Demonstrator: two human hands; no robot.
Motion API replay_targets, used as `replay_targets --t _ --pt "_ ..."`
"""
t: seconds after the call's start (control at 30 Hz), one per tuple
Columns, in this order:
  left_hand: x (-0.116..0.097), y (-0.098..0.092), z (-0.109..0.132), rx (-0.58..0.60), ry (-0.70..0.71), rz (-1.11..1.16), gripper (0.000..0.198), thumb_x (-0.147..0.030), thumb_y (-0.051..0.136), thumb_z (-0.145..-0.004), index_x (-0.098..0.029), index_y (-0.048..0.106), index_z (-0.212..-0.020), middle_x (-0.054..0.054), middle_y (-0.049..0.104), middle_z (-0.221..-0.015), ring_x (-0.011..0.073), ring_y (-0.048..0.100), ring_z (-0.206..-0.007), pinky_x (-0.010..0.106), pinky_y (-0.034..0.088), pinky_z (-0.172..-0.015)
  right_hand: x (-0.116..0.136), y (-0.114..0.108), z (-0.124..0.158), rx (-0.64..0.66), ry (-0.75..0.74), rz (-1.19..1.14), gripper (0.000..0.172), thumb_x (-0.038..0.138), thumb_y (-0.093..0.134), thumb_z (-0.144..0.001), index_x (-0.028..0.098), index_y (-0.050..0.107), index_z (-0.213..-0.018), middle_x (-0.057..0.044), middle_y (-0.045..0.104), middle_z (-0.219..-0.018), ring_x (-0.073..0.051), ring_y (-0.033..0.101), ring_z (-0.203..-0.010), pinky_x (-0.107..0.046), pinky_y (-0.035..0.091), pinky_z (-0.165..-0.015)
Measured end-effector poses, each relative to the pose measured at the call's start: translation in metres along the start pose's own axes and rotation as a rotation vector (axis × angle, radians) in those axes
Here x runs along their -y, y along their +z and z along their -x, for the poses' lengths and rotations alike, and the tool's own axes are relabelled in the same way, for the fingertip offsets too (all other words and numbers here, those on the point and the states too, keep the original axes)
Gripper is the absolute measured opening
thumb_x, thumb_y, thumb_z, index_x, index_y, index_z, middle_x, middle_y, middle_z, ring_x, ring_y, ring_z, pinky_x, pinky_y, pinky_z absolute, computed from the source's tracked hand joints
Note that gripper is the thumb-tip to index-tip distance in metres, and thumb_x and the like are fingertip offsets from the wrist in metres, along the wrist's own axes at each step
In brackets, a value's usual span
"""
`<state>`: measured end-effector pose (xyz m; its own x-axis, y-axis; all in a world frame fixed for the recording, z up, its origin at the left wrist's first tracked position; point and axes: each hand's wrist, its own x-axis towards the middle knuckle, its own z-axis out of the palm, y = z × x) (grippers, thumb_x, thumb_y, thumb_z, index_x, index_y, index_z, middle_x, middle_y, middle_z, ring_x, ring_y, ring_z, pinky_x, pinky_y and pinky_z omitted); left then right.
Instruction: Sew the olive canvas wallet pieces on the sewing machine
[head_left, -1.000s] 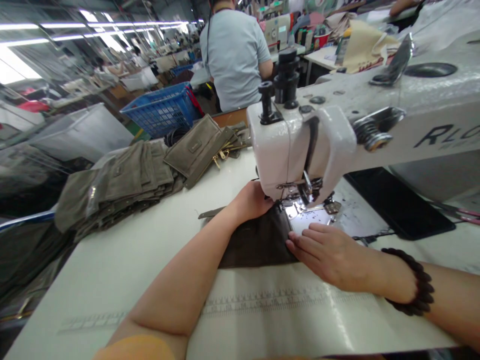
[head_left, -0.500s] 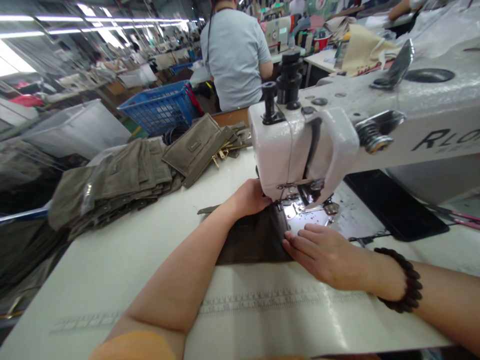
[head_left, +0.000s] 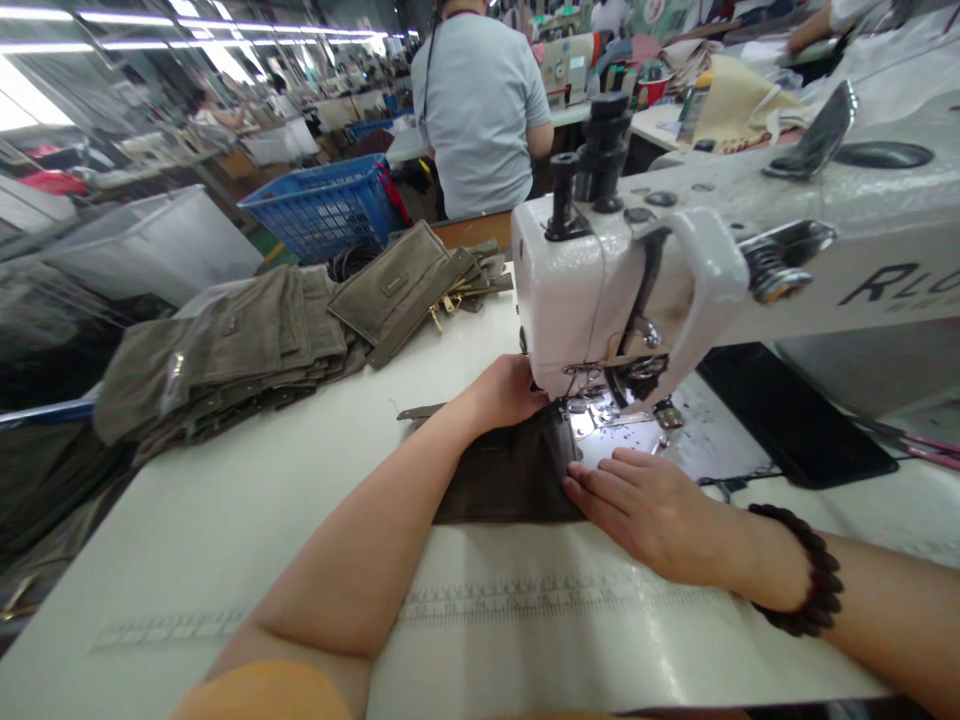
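Head view: dark fabric lies on table, edge at sewing machine. Left hand: fingertips hidden, grip unclear. Right hand: flat, clasping nothing, touching fabric. Uneven pressure could skew fabric; nearness to machine risks pinching.

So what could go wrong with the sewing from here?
A finger could get poked: the left hand is tucked close beside the sewing machine head.

The dark brown fabric might go crooked, since the right hand has just its fingertips at the edge.

The stack of olive fabric pieces could perhaps slide, because it's piled unevenly.
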<state>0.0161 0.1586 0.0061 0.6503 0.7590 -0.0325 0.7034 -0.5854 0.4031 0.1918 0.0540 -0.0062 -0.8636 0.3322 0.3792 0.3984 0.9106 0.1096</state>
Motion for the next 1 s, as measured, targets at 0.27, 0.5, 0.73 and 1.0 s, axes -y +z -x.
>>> replay_targets --t 0.27,0.5,0.73,1.0 --pt "0.008 0.004 -0.007 -0.062 -0.033 -0.03 0.016 -0.015 0.052 -0.075 -0.014 0.066 -0.084 0.008 0.067 -0.089 0.024 0.06 -0.091 0.031 0.046 -0.084 -0.007 0.004 -0.001 0.014 0.054 0.099 0.034 0.006 0.031 -0.084 0.007 0.063 -0.095 -0.014 0.064 -0.089 -0.017 0.055 -0.067 -0.031 0.045 -0.057" --pt "0.017 0.011 -0.013 -0.122 -0.093 -0.074 0.021 -0.014 0.045 -0.078 -0.011 0.064 -0.085 0.013 0.065 -0.095 0.0261 0.058 -0.096 0.034 0.047 -0.082 -0.011 0.014 -0.003 0.019 0.116 0.09 0.029 0.005 0.035 -0.084 0.004 0.061 -0.098 -0.014 0.064 -0.092 -0.018 0.058 -0.071 -0.031 0.047 -0.058" --pt "0.006 0.001 0.004 -0.148 -0.069 -0.12 0.023 -0.011 0.046 -0.081 -0.013 0.061 -0.099 0.01 0.062 -0.104 0.0226 0.055 -0.1 0.031 0.045 -0.086 -0.035 -0.012 0.01 0.179 0.236 -0.209 0.027 0.019 0.055 -0.081 0.017 0.057 -0.108 -0.009 0.06 -0.103 -0.018 0.057 -0.084 -0.033 0.047 -0.071" --pt "-0.043 0.0 0.066 0.026 0.229 -0.274 0.037 -0.037 0.064 -0.075 -0.01 0.06 -0.101 0.01 0.06 -0.107 0.0248 0.054 -0.1 0.035 0.044 -0.089 -0.069 -0.027 0.024 0.201 0.462 -0.33 0.018 0.034 0.062 -0.074 0.017 0.06 -0.071 -0.006 0.053 -0.075 -0.02 0.051 -0.071 -0.033 0.041 -0.063"
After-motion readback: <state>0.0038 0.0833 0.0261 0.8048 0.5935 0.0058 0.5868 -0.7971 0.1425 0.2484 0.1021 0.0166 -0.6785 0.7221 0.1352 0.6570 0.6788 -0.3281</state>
